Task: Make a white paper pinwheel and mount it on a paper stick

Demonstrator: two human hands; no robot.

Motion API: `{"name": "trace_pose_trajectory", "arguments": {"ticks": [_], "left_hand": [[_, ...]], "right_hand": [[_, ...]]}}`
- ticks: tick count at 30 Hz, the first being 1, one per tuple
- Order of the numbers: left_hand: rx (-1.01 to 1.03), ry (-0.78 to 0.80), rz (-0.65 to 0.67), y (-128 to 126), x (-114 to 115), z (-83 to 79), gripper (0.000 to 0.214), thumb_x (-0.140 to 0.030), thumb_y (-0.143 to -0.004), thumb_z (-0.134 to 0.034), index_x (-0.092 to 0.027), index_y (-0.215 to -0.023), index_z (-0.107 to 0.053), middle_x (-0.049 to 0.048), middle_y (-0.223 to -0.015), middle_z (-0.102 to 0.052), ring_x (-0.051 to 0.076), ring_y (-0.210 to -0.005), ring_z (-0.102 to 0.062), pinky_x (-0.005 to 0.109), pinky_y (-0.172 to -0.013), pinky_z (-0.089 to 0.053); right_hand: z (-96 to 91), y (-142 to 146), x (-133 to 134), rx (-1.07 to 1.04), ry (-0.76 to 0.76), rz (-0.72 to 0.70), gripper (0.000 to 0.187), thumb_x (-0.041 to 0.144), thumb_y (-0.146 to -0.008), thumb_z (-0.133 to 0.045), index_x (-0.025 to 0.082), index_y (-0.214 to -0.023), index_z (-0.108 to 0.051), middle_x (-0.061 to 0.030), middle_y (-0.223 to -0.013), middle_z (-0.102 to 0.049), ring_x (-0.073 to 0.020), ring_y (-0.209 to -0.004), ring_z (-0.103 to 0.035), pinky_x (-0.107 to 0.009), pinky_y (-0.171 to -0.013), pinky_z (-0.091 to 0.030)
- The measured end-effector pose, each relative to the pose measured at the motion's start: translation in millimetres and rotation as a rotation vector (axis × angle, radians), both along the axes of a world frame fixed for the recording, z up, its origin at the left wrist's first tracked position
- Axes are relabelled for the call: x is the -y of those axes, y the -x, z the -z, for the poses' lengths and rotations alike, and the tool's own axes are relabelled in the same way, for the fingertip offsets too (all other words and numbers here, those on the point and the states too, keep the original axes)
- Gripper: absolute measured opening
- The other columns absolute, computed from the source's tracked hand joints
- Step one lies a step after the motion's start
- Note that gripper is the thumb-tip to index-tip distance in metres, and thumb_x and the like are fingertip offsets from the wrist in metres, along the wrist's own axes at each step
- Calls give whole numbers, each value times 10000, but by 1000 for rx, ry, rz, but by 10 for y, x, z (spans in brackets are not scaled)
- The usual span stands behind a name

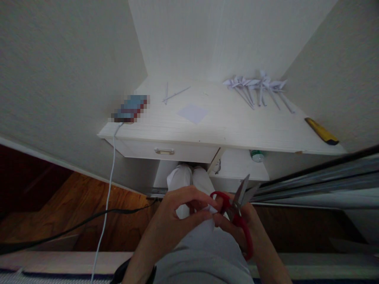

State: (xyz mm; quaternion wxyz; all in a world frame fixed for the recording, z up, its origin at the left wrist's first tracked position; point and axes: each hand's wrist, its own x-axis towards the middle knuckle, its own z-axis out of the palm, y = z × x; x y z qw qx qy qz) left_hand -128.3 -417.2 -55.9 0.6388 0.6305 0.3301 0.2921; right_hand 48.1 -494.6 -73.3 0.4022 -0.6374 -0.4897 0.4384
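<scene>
My left hand point(182, 209) pinches a small white piece of paper point(211, 209) between thumb and fingers, above my lap. My right hand point(237, 227) meets it there, its fingertips touching the paper's right side. Red-handled scissors point(243, 197) hang on that same right hand, blades parted and pointing up and away from me. On the white desk point(219, 126) ahead lie a flat paper square point(194, 113), two thin paper sticks point(177, 94) that cross, and a row of several folded white paper pieces with stems point(260, 86). Fingers hide much of the held paper.
A blurred phone point(130, 108) rests at the desk's left end, with a white cable point(108, 197) running down to the floor. A yellow-and-black utility knife point(321, 131) lies at the right end. Below are a drawer point(166, 152) and a shelf with a green-capped bottle point(257, 156).
</scene>
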Motion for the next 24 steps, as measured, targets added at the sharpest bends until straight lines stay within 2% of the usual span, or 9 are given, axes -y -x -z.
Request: {"name": "trace_pose_trajectory", "arguments": {"ticks": [7, 11, 17, 24], "left_hand": [[8, 16, 14, 21, 2, -18, 120, -102, -757, -707, -200, -808, -755, -7, -736, -686, 118, -682, -583, 207, -649, -446], [9, 44, -5, 5, 12, -31, 106, -100, -743, -684, -187, -768, -740, 7, -733, -699, 129, -677, -590, 221, -651, -457], [23, 68, -6, 1, 21, -32, 86, -119, -750, -670, -187, -760, -722, 6, -734, -701, 130, -675, -594, 229, -648, -459], [80, 159, 9, -8, 33, -2, 68, -127, -766, -678, -190, -776, -704, -7, -762, -699, 120, -706, -597, 221, -669, -456]], "right_hand": [[-78, 48, -23, 10, -42, -68, 132, 290, -815, -658, 197, -721, -658, 3, -699, -639, -155, -660, -602, -245, -637, -472], [-141, 69, -38, 26, -54, -82, 96, 251, -801, -655, 208, -717, -638, 11, -703, -647, -159, -672, -610, -251, -670, -475], [-143, 69, -33, 34, -83, -85, 89, 234, -802, -657, 222, -719, -627, 21, -692, -634, -156, -668, -603, -255, -683, -467], [-173, 80, -33, 43, -129, -106, 89, 215, -824, -637, 224, -739, -613, 30, -700, -622, -138, -657, -583, -231, -647, -456]]}}
